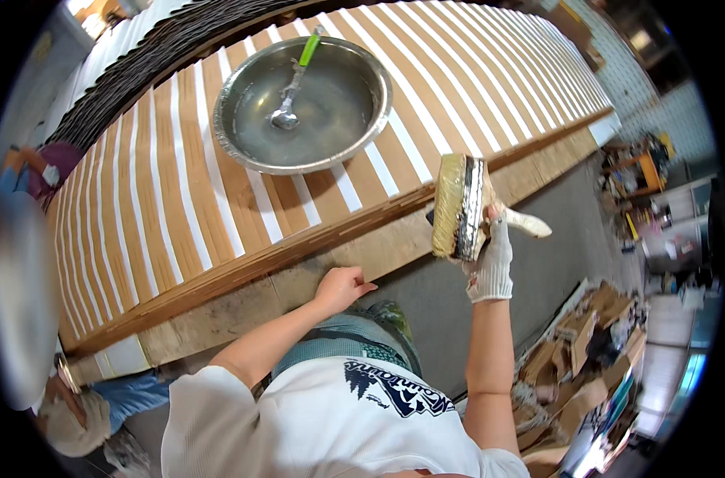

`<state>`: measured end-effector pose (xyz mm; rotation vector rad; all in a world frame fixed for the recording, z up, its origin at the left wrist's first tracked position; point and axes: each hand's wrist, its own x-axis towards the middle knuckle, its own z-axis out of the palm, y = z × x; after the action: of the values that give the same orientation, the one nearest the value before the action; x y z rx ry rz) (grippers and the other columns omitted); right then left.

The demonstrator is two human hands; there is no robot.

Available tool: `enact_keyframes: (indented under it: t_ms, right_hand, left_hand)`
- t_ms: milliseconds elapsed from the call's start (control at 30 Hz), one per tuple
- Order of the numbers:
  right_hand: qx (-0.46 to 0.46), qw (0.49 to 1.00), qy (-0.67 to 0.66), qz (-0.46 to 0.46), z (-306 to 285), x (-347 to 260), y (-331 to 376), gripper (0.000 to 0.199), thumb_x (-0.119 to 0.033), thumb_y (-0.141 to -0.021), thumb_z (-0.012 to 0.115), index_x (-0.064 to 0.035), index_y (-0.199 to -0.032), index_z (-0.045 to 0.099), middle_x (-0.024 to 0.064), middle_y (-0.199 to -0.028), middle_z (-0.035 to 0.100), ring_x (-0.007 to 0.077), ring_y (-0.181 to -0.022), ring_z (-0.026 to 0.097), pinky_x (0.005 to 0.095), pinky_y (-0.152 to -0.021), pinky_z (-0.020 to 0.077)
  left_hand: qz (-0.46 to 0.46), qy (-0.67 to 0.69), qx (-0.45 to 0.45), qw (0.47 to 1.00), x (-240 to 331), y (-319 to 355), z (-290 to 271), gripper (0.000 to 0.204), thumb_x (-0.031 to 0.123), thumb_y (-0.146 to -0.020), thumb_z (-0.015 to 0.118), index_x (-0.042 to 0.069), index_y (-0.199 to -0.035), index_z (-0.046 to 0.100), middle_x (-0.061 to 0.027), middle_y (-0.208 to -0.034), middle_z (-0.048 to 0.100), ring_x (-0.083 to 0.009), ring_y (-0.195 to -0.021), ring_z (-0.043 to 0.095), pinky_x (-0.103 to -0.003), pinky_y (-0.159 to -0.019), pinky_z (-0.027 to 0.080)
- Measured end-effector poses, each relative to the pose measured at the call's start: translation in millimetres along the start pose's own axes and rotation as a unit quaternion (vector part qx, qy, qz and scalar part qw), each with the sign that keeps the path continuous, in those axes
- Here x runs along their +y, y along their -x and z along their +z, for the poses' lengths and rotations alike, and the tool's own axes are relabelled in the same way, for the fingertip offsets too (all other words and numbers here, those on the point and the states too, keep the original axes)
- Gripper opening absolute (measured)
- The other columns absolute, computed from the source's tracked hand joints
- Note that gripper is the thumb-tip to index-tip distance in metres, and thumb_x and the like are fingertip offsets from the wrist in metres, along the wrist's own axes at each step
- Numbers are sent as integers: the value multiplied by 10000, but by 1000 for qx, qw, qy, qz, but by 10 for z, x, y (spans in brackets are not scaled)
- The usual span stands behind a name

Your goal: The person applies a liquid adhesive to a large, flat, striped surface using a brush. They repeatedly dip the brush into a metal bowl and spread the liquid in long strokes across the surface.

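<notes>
Wide brush (451, 205) is in the gloved right hand (494, 259), closed round it near the head, by the tabletop (207, 327) edge, right of the metal bowl (255, 163). Probably light; bristles give, metal band stiff, maybe slick if wet. Grip the pale handle (530, 224). Bristles yellowish, band shiny, dark-smeared. Left hand (340, 290) half-curled; can't tell if empty.

A table (211, 317) carries strips (458, 84) bearing a basin (306, 166).

Open gap between left hand (341, 288) and brush (456, 209), steel basin (225, 111) obstructive beyond.
</notes>
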<state>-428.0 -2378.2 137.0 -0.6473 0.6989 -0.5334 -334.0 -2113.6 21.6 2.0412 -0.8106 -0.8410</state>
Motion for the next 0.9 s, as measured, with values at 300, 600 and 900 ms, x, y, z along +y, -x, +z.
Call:
enact_keyframes:
  t_ms: [300, 600, 900]
  right_hand:
    - [-276, 821, 483, -126, 1958, -124, -1984, 482, -415, -919, 669, 28, -1108, 658, 81, -917, 680, 151, -791, 641, 306, -664, 508]
    - [-409, 483, 707, -316, 2424, 701, -2741, 442, -433, -925, 566, -24, -1060, 666, 262, -917, 687, 434, -901, 664, 512, -819, 516]
    - [-430, 571, 622, -320, 2272, 716, -2821, 426, -312, -960, 580, -42, -1282, 652, 148, -1079, 717, 244, -972, 645, 384, -898, 488]
  left_hand:
    - [-137, 15, 422, 896, -116, 7, -35, 244, 82, -917, 636, 23, -794, 434, -184, -670, 453, -342, -604, 436, -409, -568, 404]
    - [-455, 36, 579, 675, 539, 751, 1500, 373, 92, -860, 708, 16, -652, 408, -171, -566, 386, -334, -522, 359, -429, -513, 351]
    - [-713, 176, 585, 343, 594, 2012, 4313, 344, 158, -704, 774, -10, -630, 483, -145, -542, 471, -294, -522, 432, -428, -539, 418]
